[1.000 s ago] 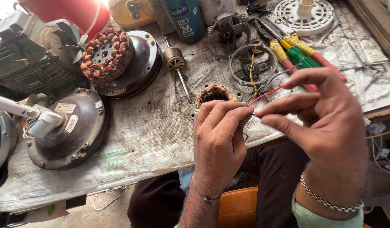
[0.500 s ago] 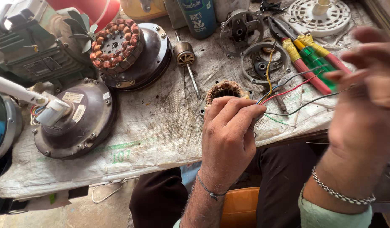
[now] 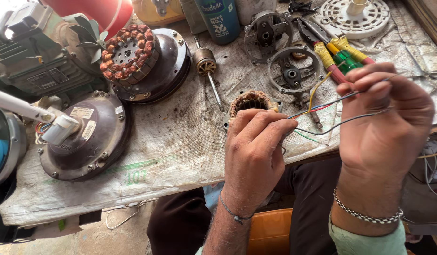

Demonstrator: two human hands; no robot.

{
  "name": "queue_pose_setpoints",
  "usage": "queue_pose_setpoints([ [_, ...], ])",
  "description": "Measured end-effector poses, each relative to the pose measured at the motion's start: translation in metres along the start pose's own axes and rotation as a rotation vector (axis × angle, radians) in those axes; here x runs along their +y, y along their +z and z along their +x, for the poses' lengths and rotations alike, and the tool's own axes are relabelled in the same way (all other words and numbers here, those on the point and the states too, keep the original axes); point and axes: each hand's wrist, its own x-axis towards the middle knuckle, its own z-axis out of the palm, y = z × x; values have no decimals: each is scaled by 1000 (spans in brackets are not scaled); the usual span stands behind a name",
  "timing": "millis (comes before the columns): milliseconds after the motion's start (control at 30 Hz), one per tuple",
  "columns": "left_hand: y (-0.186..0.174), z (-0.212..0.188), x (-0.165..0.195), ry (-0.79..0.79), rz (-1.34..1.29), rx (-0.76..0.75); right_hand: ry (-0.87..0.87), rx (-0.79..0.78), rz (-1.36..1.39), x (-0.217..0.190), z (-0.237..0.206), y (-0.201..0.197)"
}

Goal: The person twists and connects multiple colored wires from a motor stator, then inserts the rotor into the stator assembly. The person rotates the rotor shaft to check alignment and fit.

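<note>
Wire-sorting step: left hand [image 3: 254,146] pinches the lead wires [image 3: 322,106] near the stator winding [image 3: 250,101], table centre. Right hand [image 3: 386,118], at 3 o'clock, grips their free ends closed. Next move likely needs separating one lead, tension maintained.

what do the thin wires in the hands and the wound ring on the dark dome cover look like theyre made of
Thin wires: probably metal cores in coloured plastic insulation, shown by the smooth yellow, red, grey and dark sleeves. The left hand and right hand pinch them.
Wound ring: looks like enamelled copper, given the glossy reddish-brown coils around a darker core.
Dome cover: likely painted metal, with a dull brown sheen.
</note>
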Motion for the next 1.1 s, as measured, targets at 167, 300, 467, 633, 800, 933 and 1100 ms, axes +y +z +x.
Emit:
queue_pose_setpoints([
  [167,0,0,0,5,-11,11,12,51,70,4,6,-29],
  [300,2,0,-1,11,-26,20,65,122,-17,-8,23,-47],
  [467,2,0,-1,10,-11,35,72,111,-27,-13,27,-32],
  [633,0,1,-1,12,-1,27,138,44,-55,-9,17,3],
  [800,-1,0,-2,16,-2,18,99,92,-42,1,17,7],
  [933,-1,0,-2,14,1,9,103,126,10,6,16,-2],
  [1100,-1,0,-2,2,-9,-3,131,53,33,-4,15,-5],
])
